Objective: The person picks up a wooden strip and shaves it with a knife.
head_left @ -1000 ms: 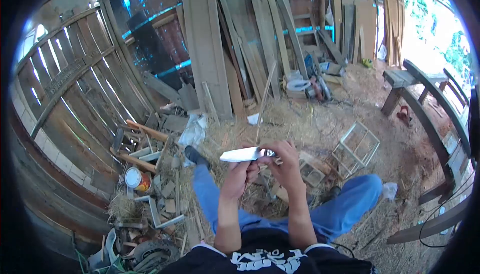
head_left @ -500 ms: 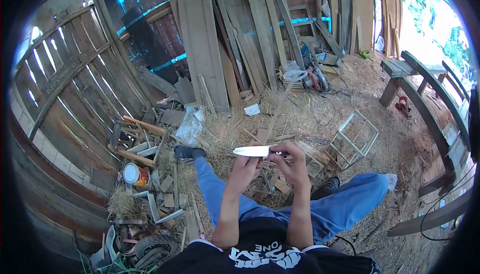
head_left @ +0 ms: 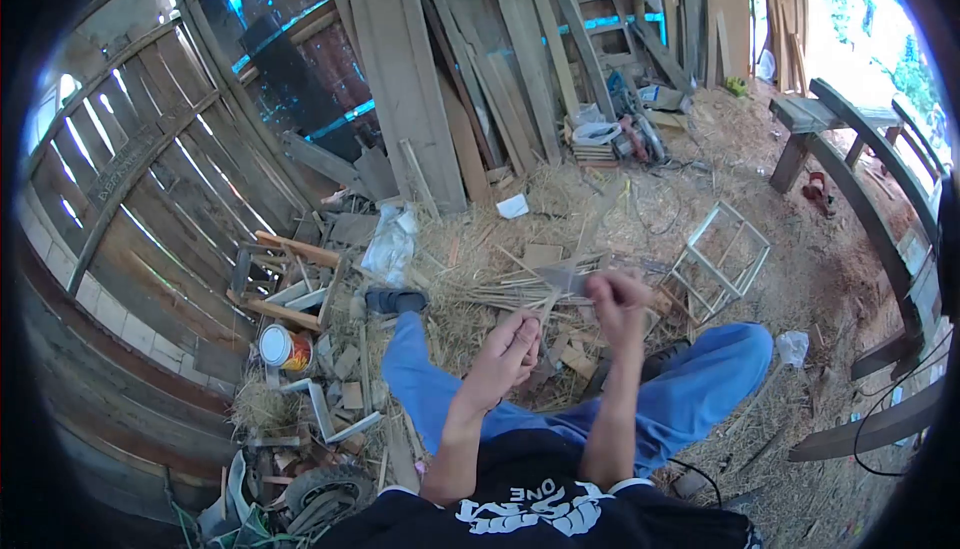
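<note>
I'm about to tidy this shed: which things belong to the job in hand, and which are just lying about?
Job in hand:
- blurred blade, in the right hand
- thin strip, in the left hand

Apparently just lying about:
- white-lidded can
- pale open frame
- tyre
- plastic bag

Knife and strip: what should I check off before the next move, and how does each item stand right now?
1. Knife gripped in the right hand: ok, the hand is closed at its handle end, blade toward the person's left.
2. Strip gripped in the left hand: ok, it sticks out beyond the fingers.
3. Cutting edge clear of the left hand: cannot tell, the blade is blurred.
4. Hands between the left leg and right leg: ok, seen from above.
5. Floor below tidy: not ok, sticks and wood offcuts lie strewn there.
</note>
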The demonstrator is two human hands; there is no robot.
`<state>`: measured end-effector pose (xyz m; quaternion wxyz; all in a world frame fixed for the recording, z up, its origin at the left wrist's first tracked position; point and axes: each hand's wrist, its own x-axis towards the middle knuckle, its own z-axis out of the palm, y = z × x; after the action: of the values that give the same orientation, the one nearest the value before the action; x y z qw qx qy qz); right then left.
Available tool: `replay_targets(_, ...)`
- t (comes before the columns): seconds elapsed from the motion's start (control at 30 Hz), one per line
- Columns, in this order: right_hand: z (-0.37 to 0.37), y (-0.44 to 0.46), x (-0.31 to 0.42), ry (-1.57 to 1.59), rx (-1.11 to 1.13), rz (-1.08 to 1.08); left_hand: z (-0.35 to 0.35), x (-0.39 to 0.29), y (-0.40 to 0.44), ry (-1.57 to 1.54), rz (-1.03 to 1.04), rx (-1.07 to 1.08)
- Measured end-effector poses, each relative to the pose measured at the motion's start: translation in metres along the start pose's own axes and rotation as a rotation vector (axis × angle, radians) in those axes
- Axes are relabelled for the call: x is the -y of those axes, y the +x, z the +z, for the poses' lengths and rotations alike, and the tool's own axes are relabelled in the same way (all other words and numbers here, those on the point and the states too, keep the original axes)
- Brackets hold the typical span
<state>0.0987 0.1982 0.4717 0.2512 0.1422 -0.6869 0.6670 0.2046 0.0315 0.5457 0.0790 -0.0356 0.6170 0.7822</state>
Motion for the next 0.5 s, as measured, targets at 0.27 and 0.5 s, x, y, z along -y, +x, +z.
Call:
replay_targets(0.27, 0.010, 0.005, 0.039, -0.019, 0.168, 0.071, -0.023, 0.008, 0.031, -0.180, 0.040, -0.114)
replay_targets(0.5, 0.048, -0.003, 0.027, 0.105, 0.290, -0.018, -0.015, -0.004, 0.054, -0.102, 0.173, -0.136)
